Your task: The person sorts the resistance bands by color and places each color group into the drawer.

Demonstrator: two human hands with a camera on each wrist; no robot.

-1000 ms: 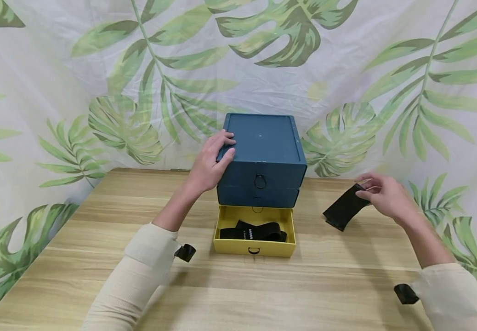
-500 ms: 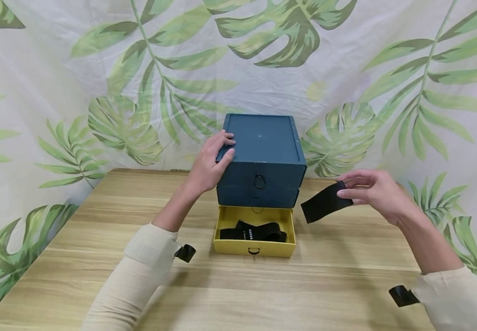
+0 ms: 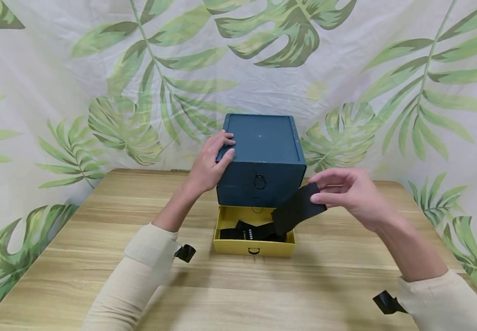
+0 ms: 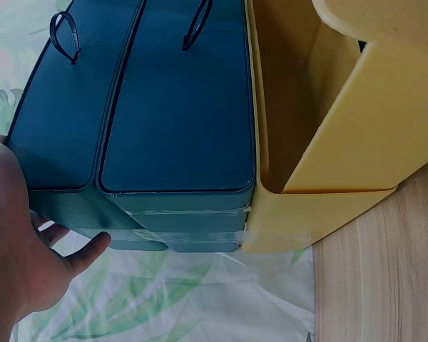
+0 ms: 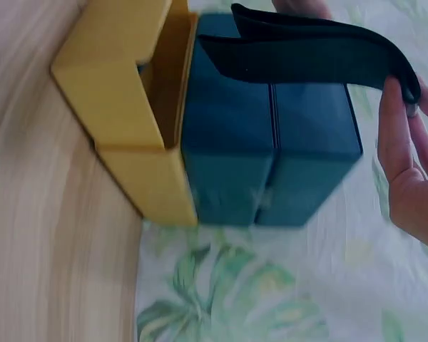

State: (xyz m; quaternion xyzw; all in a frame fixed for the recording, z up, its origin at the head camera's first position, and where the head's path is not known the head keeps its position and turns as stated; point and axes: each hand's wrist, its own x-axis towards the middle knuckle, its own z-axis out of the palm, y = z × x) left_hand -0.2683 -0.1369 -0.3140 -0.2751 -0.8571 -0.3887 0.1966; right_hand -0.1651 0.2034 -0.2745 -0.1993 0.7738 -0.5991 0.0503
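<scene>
My left hand [image 3: 210,158] rests on the top left edge of a blue drawer box [image 3: 262,138], its fingers lying over the edge. Between thumb and fingers, my right hand [image 3: 352,195] pinches one end of a folded black strap [image 3: 298,209]. The strap's free end hangs down over the right side of a pulled-out yellow drawer [image 3: 247,248]. In the right wrist view the strap [image 5: 307,60] shows as a doubled band, bent round at the fingers. Another black strap [image 3: 247,231], with white marks on it, lies inside the drawer, partly hidden by the held one.
Two blue drawers with black loop pulls [image 3: 260,181] sit stacked above the yellow one, both pushed in. The stack stands on a wood-grain table [image 3: 238,294] toward its back edge. A leaf-print cloth [image 3: 263,87] hangs behind it.
My right hand has carried the folded strap leftward from the table's right side to over the yellow drawer. The left hand has stayed in place on the blue box.
</scene>
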